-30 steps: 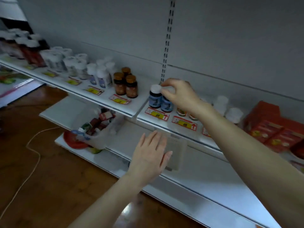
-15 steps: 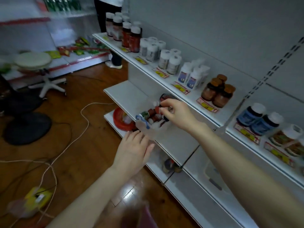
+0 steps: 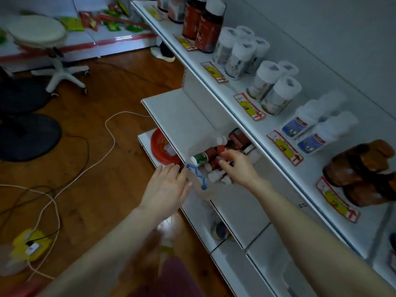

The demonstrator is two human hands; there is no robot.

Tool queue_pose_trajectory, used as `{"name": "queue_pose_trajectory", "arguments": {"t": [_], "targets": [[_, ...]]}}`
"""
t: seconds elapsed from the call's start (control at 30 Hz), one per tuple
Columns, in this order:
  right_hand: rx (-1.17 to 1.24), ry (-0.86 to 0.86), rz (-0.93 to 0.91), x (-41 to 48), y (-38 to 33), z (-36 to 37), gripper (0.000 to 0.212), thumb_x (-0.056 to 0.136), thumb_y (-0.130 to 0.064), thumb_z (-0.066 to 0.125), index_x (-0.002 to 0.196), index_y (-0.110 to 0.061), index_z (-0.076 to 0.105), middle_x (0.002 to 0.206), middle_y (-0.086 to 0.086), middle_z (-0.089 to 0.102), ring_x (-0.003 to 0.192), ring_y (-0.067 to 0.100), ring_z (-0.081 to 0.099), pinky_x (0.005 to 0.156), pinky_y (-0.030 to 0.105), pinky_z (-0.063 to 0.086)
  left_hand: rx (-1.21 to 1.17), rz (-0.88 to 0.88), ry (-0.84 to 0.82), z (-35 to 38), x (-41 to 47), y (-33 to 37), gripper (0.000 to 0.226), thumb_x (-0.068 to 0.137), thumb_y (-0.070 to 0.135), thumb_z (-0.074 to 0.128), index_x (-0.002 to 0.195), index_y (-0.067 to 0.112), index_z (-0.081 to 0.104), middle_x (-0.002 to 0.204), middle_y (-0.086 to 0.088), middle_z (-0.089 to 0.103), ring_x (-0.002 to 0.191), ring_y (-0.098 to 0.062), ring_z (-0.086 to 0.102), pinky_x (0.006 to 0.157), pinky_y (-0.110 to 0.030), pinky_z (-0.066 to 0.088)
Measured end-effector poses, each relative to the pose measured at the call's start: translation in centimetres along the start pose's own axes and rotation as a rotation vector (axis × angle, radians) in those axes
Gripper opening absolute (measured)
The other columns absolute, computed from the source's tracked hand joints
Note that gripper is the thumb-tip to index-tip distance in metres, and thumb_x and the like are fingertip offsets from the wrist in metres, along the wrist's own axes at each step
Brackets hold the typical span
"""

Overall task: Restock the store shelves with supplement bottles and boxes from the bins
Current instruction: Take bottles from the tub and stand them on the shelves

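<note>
Clear plastic walls mark the small stock bin point(image 3: 200, 192), which sits at the front edge of the white metal middle shelf point(image 3: 177, 112), its blue clip latch point(image 3: 196, 173) facing the person. It is heaped with small white-capped supplement bottles, most with red labels and one with a green label point(image 3: 200, 159) lying on top.

The right hand point(image 3: 237, 170) is down in the heap, its fingers point(image 3: 226, 166) curled over the red bottles; whether they have actually closed on one is hidden by the hand itself. The left hand point(image 3: 167, 187) lies flat against the bin's near side, fingers point(image 3: 171, 168) straight and holding nothing.

To pick well, I judge the right hand should take a single bottle by its body rather than its cap and lift it straight up, so the loose neighbours do not roll out. The left hand should brace the bin, since it is close to the shelf lip. The bottle then belongs upright, label outward, on the white upper shelf point(image 3: 231, 86) behind a matching price tag.
</note>
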State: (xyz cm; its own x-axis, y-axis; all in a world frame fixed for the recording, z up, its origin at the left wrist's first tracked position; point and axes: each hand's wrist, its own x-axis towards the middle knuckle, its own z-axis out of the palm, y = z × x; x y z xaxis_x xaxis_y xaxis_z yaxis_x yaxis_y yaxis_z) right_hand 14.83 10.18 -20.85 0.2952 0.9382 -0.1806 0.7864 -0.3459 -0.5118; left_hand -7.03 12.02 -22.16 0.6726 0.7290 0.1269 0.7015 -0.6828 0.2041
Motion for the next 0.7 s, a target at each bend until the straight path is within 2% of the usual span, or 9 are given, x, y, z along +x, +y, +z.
{"name": "queue_pose_trajectory", "arguments": {"t": [0.17,0.27,0.37,0.43,0.47,0.5,0.57,0.63,0.7], "targets": [[0.086,-0.035,0.11,3.8,1.9,2.6,0.034,0.087,-0.015,0.059,0.119,-0.001,0.056,0.115,0.014,0.061,0.109,0.026,0.056,0.088,0.025,0.041,-0.049,-0.022,-0.03,3.2,4.0,-1.8,0.042,0.088,0.035,0.038,0.093,0.007,0.069,0.085,-0.011,0.069,0.083,-0.028,0.066,0.077,-0.038,0.053],[0.116,-0.002,0.162,5.4,3.7,4.3,0.029,0.087,-0.013,0.059,0.114,-0.002,0.058,0.11,0.014,0.061,0.102,0.026,0.057,0.089,0.036,0.046,-0.094,-0.035,-0.06,6.0,6.6,-2.8,0.043,0.087,0.035,0.036,0.095,0.006,0.068,0.086,-0.01,0.068,0.083,-0.027,0.065,0.077,-0.037,0.051],[0.156,0.053,0.275,6.8,5.8,5.6,0.03,0.088,-0.017,0.058,0.117,-0.008,0.055,0.112,0.006,0.06,0.099,0.015,0.054,0.08,0.021,0.043,-0.153,-0.025,-0.113,9.4,9.3,-3.6,0.048,0.087,0.035,0.034,0.103,0.002,0.065,0.094,-0.016,0.066,0.09,-0.033,0.063,0.081,-0.042,0.051],[0.172,0.156,0.295,8.3,7.4,6.3,0.026,0.088,-0.02,0.06,0.111,-0.009,0.057,0.106,0.001,0.059,0.094,0.011,0.053,0.07,0.007,0.039,-0.161,-0.012,-0.129,11.6,11.3,-4.1,0.046,0.088,0.034,0.038,0.105,-0.001,0.064,0.098,-0.019,0.065,0.093,-0.035,0.062,0.081,-0.044,0.05],[0.173,0.208,0.299,9.3,8.2,6.5,0.027,0.088,-0.021,0.061,0.112,-0.01,0.057,0.107,0.0,0.059,0.096,0.011,0.054,0.07,0.004,0.038,-0.172,0.004,-0.131,12.5,12.5,-4.3,0.044,0.087,0.032,0.041,0.104,-0.002,0.063,0.099,-0.021,0.064,0.093,-0.036,0.062,0.081,-0.044,0.05],[0.167,0.247,0.304,10.3,8.9,6.6,0.031,0.088,-0.021,0.06,0.116,-0.011,0.055,0.112,0.001,0.059,0.102,0.013,0.054,0.077,0.006,0.04,-0.187,0.024,-0.12,13.5,13.6,-4.6,0.044,0.086,0.032,0.041,0.103,-0.004,0.062,0.099,-0.023,0.063,0.093,-0.038,0.061,0.08,-0.046,0.05],[0.138,0.301,0.331,12.4,10.3,7.0,0.039,0.088,-0.019,0.059,0.126,-0.011,0.051,0.121,0.001,0.055,0.111,0.014,0.051,0.093,0.021,0.042,-0.201,0.061,-0.113,15.2,15.9,-5.3,0.05,0.084,0.032,0.036,0.103,-0.007,0.061,0.101,-0.028,0.062,0.094,-0.042,0.061,0.08,-0.049,0.05],[0.056,0.346,0.359,14.5,12.0,7.4,0.038,0.087,-0.018,0.06,0.123,-0.007,0.052,0.121,0.008,0.055,0.113,0.019,0.05,0.098,0.029,0.04,-0.202,0.093,-0.144,17.0,17.8,-5.9,0.054,0.085,0.033,0.035,0.109,-0.011,0.058,0.108,-0.032,0.059,0.102,-0.045,0.058,0.085,-0.053,0.047],[-0.046,0.376,0.371,16.5,13.6,8.0,0.039,0.085,-0.022,0.061,0.119,-0.004,0.052,0.12,0.012,0.055,0.112,0.025,0.051,0.098,0.034,0.041,-0.207,0.119,-0.174,18.8,19.1,-6.4,0.049,0.088,0.027,0.046,0.114,-0.014,0.054,0.115,-0.035,0.055,0.11,-0.047,0.053,0.091,-0.055,0.043]]}}
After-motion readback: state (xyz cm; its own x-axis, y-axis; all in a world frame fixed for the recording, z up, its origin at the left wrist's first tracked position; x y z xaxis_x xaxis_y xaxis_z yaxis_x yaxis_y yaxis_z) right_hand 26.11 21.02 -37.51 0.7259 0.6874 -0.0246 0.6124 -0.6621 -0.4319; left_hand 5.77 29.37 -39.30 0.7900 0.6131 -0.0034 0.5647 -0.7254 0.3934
